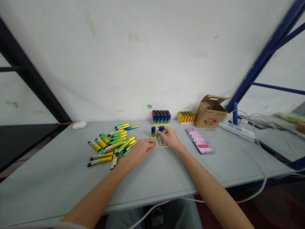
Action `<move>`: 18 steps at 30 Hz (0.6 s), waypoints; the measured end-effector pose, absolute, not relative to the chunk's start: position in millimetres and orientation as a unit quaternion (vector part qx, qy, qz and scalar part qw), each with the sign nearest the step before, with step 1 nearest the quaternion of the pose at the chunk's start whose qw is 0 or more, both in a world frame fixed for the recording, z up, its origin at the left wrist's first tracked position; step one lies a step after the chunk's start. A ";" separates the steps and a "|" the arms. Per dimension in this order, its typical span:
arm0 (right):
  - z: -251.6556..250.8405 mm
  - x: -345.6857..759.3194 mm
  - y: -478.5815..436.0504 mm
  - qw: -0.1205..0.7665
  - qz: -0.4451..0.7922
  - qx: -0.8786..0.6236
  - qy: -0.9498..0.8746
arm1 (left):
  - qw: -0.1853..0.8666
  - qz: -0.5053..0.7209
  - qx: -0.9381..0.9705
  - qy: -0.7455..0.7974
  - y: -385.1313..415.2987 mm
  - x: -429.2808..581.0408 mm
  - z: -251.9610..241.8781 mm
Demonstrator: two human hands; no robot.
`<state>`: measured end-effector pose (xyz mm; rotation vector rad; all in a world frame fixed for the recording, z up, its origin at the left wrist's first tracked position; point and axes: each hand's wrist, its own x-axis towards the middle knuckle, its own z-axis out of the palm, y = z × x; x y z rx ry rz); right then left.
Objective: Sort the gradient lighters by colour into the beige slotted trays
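A small pale tray (161, 142) with rows of round holes lies on the table in front of me. My left hand (144, 148) has its fingers curled against the tray's left edge. My right hand (170, 137) pinches a blue-and-yellow cylinder (161, 128) with a dark top, tilted over the tray's far side. Beside it, a similar cylinder (153, 131) stands upright at the tray's far left corner. To the left of my left hand lies a loose pile of shiny yellow, green and silver sticks (114, 146) with dark ends.
Against the wall stand a block of blue-green cylinders (161, 117) and a tray of orange cylinders (186, 117). An open cardboard box (210, 113), a phone (200, 141) and a power strip (237, 129) with cables are on the right. A white rounded object (79, 125) lies at the back left.
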<state>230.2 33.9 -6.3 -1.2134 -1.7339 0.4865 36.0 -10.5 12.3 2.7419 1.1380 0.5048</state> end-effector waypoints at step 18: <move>-3.0 238.7 26.2 0.311 0.114 -0.498 -0.801 | 0.058 0.189 0.910 0.365 -7.2 34.7 9.0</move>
